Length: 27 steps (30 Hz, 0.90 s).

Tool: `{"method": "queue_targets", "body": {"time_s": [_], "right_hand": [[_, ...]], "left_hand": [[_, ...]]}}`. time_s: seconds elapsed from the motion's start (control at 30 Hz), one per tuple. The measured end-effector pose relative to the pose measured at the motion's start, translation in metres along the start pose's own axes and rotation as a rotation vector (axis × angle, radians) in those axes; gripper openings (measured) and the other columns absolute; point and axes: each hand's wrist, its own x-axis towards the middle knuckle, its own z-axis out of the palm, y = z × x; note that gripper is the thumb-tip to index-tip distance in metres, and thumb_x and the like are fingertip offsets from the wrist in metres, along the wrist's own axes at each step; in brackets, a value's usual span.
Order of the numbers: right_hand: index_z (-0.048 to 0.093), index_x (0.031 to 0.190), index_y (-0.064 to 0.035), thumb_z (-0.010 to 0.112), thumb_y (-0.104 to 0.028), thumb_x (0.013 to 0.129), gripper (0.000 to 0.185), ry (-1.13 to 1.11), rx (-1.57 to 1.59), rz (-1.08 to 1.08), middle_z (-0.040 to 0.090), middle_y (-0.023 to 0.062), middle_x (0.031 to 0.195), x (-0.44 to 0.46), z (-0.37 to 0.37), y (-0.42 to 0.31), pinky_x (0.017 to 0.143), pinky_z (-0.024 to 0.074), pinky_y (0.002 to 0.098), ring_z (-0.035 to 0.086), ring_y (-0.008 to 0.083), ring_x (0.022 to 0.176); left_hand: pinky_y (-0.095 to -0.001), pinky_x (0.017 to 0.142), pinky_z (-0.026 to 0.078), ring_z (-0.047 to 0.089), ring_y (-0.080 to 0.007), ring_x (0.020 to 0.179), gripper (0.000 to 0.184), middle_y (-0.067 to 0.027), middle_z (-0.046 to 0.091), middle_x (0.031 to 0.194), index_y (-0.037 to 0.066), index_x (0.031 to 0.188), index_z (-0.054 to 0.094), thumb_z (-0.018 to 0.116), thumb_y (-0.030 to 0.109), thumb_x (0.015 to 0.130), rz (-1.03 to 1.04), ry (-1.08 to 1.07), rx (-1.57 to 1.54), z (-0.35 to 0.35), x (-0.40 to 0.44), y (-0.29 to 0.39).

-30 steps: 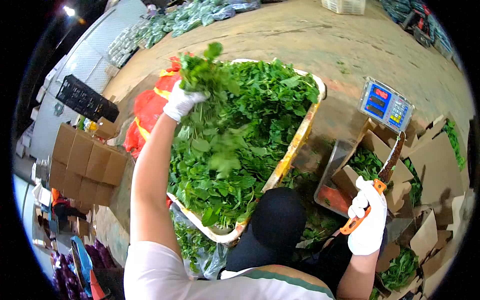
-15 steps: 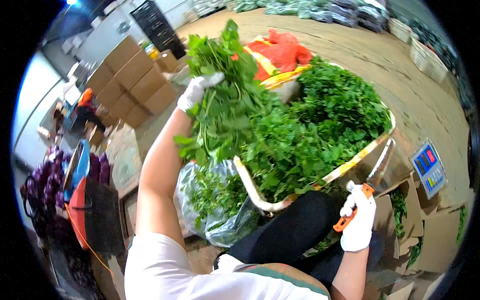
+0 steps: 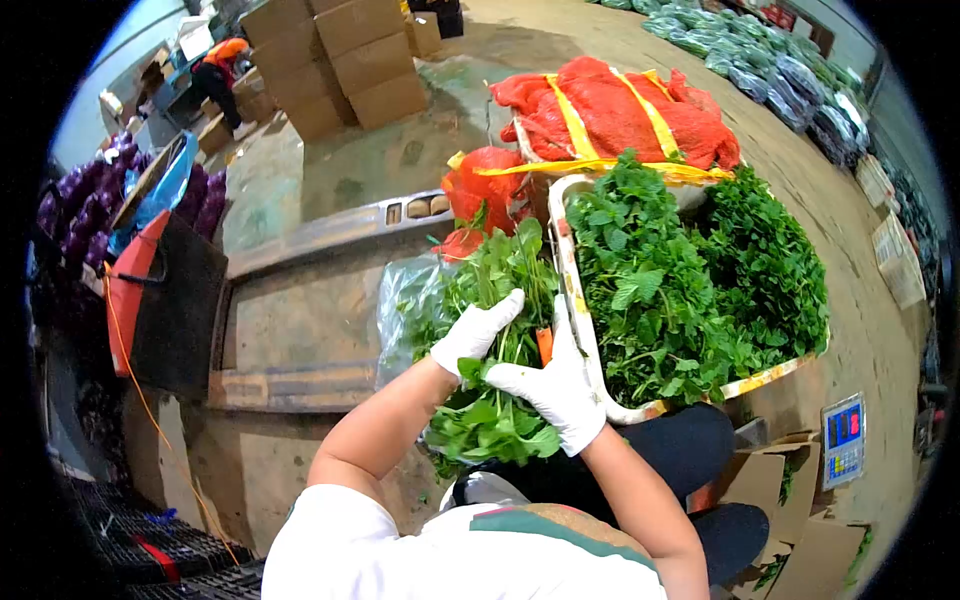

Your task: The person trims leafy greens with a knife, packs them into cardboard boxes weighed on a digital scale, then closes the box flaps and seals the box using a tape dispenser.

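My left hand (image 3: 478, 335), in a white glove, is wrapped round a bunch of leafy green stems (image 3: 500, 425) over a clear plastic bag (image 3: 402, 300). My right hand (image 3: 560, 388), also gloved, lies against the same bunch with its thumb across the stems. The orange handle (image 3: 544, 345) of the knife shows between its thumb and fingers; the blade is hidden. Right beside the hands stands a white-rimmed tub (image 3: 590, 350) heaped with green leaves (image 3: 650, 290).
Red net sacks (image 3: 620, 115) lie behind the tub. A blue scale (image 3: 843, 440) and open cartons (image 3: 800, 510) are at the lower right. A metal frame (image 3: 300, 390) lies left. Further back are stacked boxes (image 3: 370, 60) and a bending person (image 3: 222, 75).
The view has swung left. My left hand has brought the bunch from over the tub down to the plastic bag. My right hand, with the knife, has come across to the bunch.
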Motion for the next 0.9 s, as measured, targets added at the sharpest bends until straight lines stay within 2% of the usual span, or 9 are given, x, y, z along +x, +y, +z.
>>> {"method": "queue_targets", "body": {"time_s": [0.07, 0.1, 0.17, 0.2, 0.33, 0.47, 0.5, 0.77, 0.9], "right_hand": [[0.014, 0.135, 0.0043, 0.08, -0.019, 0.059, 0.103, 0.005, -0.153, 0.112, 0.029, 0.0159, 0.134, -0.005, 0.011, 0.028, 0.099, 0.0301, 0.0319, 0.032, 0.0225, 0.122], [0.019, 0.132, 0.0059, 0.079, -0.03, 0.057, 0.103, 0.023, -0.044, 0.102, 0.04, 0.0226, 0.126, -0.004, 0.014, 0.04, 0.096, 0.0331, 0.0317, 0.042, 0.029, 0.116], [0.037, 0.124, 0.0027, 0.076, -0.022, 0.06, 0.079, -0.06, -0.001, 0.268, 0.053, 0.0167, 0.113, 0.001, 0.006, 0.031, 0.088, 0.0402, 0.0307, 0.053, 0.0243, 0.102], [0.049, 0.113, -0.0004, 0.073, -0.016, 0.063, 0.057, -0.052, 0.097, 0.306, 0.06, 0.0102, 0.099, 0.003, 0.005, 0.027, 0.078, 0.0439, 0.0286, 0.057, 0.0181, 0.086], [0.056, 0.097, 0.0006, 0.068, -0.009, 0.066, 0.035, 0.042, 0.128, 0.418, 0.062, 0.0056, 0.086, 0.008, 0.006, 0.044, 0.067, 0.0457, 0.0249, 0.055, 0.0114, 0.073], [0.055, 0.09, 0.002, 0.066, -0.004, 0.069, 0.025, 0.156, 0.051, 0.439, 0.058, 0.0022, 0.078, -0.002, 0.021, 0.065, 0.06, 0.0457, 0.0222, 0.053, 0.0082, 0.065], [0.056, 0.086, 0.0015, 0.067, -0.008, 0.069, 0.022, 0.111, -0.286, 0.38, 0.057, 0.0014, 0.075, -0.007, 0.024, 0.051, 0.06, 0.044, 0.0228, 0.05, 0.0072, 0.065], [0.058, 0.097, -0.0014, 0.069, -0.014, 0.07, 0.032, -0.288, -0.08, 0.505, 0.058, -0.0008, 0.081, -0.011, 0.025, 0.044, 0.065, 0.0425, 0.0215, 0.049, 0.0054, 0.07], [0.059, 0.092, -0.003, 0.066, -0.019, 0.072, 0.027, -0.33, 0.03, 0.797, 0.051, -0.0015, 0.065, -0.001, 0.017, 0.028, 0.041, 0.0356, 0.0205, 0.044, 0.006, 0.046]], "left_hand": [[-0.0348, 0.096, 0.038, 0.048, -0.0193, 0.111, 0.066, -0.009, 0.045, 0.127, 0.008, 0.13, 0.035, 0.04, 0.055, 0.084, -0.132, -0.094, -0.152, -0.012, -0.008, -0.004], [-0.035, 0.097, 0.036, 0.046, -0.0192, 0.113, 0.074, -0.0092, 0.044, 0.128, 0.008, 0.131, 0.033, 0.044, 0.06, 0.079, -0.196, -0.141, -0.214, -0.023, -0.011, -0.007], [-0.035, 0.097, 0.036, 0.045, -0.0194, 0.114, 0.082, -0.0094, 0.044, 0.127, 0.008, 0.132, 0.033, 0.049, 0.064, 0.074, -0.156, -0.314, -0.141, -0.049, -0.014, -0.022], [-0.034, 0.096, 0.037, 0.045, -0.0184, 0.114, 0.086, -0.0092, 0.045, 0.127, 0.007, 0.131, 0.035, 0.055, 0.064, 0.07, -0.141, -0.217, 0.003, -0.051, -0.019, -0.023], [-0.0302, 0.09, 0.039, 0.05, -0.0135, 0.102, 0.08, -0.0034, 0.054, 0.113, 0.004, 0.122, 0.043, 0.082, 0.032, 0.058, -0.176, -0.267, 0.117, -0.059, -0.013, -0.036], [-0.0302, 0.087, 0.042, 0.05, -0.015, 0.1, 0.075, -0.0041, 0.053, 0.111, 0.003, 0.121, 0.043, 0.081, 0.015, 0.058, -0.044, -0.164, 0.068, -0.051, -0.008, -0.07], [-0.0303, 0.085, 0.043, 0.052, -0.0154, 0.098, 0.068, -0.0048, 0.055, 0.109, 0.003, 0.117, 0.047, 0.08, 0.011, 0.059, -0.052, -0.136, 0.065, -0.052, -0.008, -0.074], [-0.0299, 0.079, 0.046, 0.056, -0.0151, 0.086, 0.043, -0.0044, 0.061, 0.097, 0.002, 0.104, 0.057, 0.074, 0.01, 0.065, -0.16, -0.221, -0.029, -0.098, -0.014, -0.092], [-0.0292, 0.078, 0.047, 0.057, -0.0144, 0.084, 0.046, -0.0048, 0.061, 0.097, 0.002, 0.107, 0.056, 0.072, 0.005, 0.064, -0.164, -0.193, 0.111, -0.09, -0.02, -0.074]]}}
